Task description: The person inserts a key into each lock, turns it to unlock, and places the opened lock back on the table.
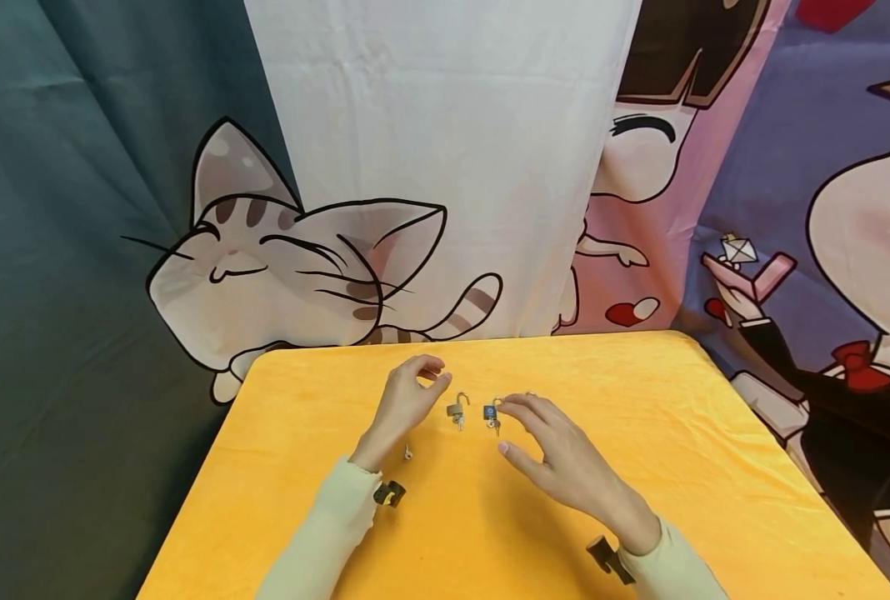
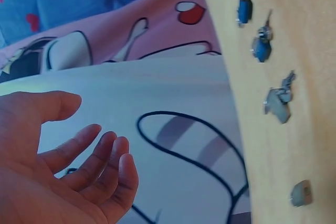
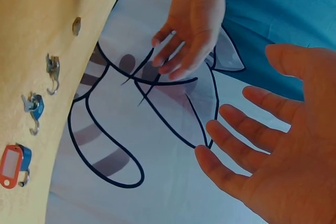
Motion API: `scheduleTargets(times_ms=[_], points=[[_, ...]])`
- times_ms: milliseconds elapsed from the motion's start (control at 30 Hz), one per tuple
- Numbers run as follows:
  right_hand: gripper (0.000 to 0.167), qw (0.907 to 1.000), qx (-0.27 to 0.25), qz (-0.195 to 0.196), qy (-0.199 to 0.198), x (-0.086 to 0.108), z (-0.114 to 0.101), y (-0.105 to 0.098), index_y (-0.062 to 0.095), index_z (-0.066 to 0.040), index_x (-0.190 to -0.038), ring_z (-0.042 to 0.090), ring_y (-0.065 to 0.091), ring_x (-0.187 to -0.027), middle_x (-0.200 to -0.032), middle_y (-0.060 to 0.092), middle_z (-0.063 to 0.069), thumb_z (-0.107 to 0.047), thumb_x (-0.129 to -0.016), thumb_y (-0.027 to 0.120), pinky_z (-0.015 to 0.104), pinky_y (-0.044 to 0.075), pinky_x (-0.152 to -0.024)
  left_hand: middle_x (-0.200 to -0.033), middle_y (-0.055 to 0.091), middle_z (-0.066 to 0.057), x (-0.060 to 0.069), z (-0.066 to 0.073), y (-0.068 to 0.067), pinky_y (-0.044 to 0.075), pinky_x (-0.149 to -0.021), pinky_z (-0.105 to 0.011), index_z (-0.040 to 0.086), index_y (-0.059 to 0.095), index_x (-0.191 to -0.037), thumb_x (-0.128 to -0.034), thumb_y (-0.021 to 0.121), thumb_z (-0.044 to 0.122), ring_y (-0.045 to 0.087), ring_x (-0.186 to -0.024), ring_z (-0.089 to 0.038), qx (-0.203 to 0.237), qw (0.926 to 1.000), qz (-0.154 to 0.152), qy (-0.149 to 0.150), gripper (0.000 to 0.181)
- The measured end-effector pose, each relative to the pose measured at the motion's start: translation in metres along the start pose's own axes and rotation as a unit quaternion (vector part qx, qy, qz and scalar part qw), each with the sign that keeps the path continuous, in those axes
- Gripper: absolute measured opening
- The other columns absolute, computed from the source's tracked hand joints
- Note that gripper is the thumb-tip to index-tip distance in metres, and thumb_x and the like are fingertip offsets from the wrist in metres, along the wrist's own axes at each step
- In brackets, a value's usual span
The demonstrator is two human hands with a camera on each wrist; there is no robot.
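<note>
Both hands hover over the yellow cloth, holding nothing. My left hand is just left of an open brass padlock with keys in it; its fingers are loosely bent. To the right of that lies a blue padlock, its shackle open and keys attached, beside the fingertips of my right hand, whose fingers are spread. The left wrist view shows the left palm, the blue padlock and the brass padlock. The right palm appears in the right wrist view.
A small key lies below the left hand. Another blue padlock with a red tag and a further brass padlock are on the table. Printed cartoon curtains stand behind the table.
</note>
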State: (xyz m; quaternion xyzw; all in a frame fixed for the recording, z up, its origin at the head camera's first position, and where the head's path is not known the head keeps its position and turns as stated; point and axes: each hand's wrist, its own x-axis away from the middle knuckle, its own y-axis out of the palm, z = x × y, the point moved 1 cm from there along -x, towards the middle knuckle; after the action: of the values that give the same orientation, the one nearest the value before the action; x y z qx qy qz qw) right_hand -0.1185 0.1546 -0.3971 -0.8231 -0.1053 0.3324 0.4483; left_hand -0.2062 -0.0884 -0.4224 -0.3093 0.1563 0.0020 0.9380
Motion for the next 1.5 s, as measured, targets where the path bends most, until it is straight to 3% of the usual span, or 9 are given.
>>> scheduleTargets(times_ms=[233, 533, 867, 1167, 1500], points=[[0.042, 0.9997, -0.023, 0.006, -0.008, -0.012, -0.001, 0.002, 0.055, -0.024, -0.133, 0.011, 0.057, -0.116, -0.134, 0.056, -0.006, -0.036, -0.095, 0.065, 0.033, 0.056, -0.085, -0.109, 0.069, -0.006, 0.014, 0.013, -0.022, 0.052, -0.085, -0.043, 0.013, 0.068, -0.111, -0.094, 0.067, 0.028, 0.063, -0.1, -0.021, 0.014, 0.9992, 0.017, 0.034, 0.023], [0.038, 0.9994, -0.035, 0.006, -0.004, -0.029, -0.004, 0.009, 0.059, -0.021, -0.13, 0.016, 0.057, -0.122, -0.131, 0.058, -0.006, -0.037, -0.095, 0.064, 0.042, 0.051, -0.099, -0.111, 0.067, -0.001, 0.033, 0.019, -0.043, 0.053, -0.088, -0.045, 0.015, 0.068, -0.112, -0.0945, 0.066, 0.029, 0.062, -0.103, -0.023, -0.002, 0.9972, 0.037, 0.064, 0.022], [0.029, 0.9986, -0.053, 0.006, 0.004, -0.053, -0.016, 0.03, 0.065, -0.018, -0.118, 0.013, 0.065, -0.106, -0.118, 0.065, -0.006, -0.033, -0.094, 0.066, 0.036, 0.055, -0.087, -0.111, 0.067, 0.002, 0.047, 0.022, -0.053, 0.054, -0.085, -0.044, 0.015, 0.068, -0.112, -0.0937, 0.068, 0.027, 0.063, -0.102, -0.021, -0.019, 0.9947, 0.052, 0.086, 0.021], [0.029, 0.9944, -0.031, -0.093, 0.04, -0.075, -0.017, 0.067, 0.069, -0.014, -0.112, 0.014, 0.068, -0.095, -0.107, 0.07, -0.001, -0.036, -0.093, 0.067, 0.034, 0.057, -0.081, -0.111, 0.067, 0.002, 0.051, 0.026, -0.058, 0.054, -0.085, -0.044, 0.015, 0.068, -0.112, -0.0939, 0.067, 0.024, 0.064, -0.102, -0.023, -0.019, 0.994, 0.06, 0.09, 0.02], [0.03, 0.9856, 0.012, -0.161, 0.05, -0.092, -0.01, 0.106, 0.07, -0.014, -0.108, 0.011, 0.063, -0.08, -0.095, 0.07, -0.002, -0.039, -0.093, 0.067, 0.026, 0.052, -0.069, -0.11, 0.068, 0.003, 0.055, 0.025, -0.057, 0.054, -0.084, -0.041, 0.016, 0.069, -0.112, -0.0929, 0.069, 0.025, 0.064, -0.101, -0.02, -0.024, 0.9935, 0.061, 0.093, 0.021]])
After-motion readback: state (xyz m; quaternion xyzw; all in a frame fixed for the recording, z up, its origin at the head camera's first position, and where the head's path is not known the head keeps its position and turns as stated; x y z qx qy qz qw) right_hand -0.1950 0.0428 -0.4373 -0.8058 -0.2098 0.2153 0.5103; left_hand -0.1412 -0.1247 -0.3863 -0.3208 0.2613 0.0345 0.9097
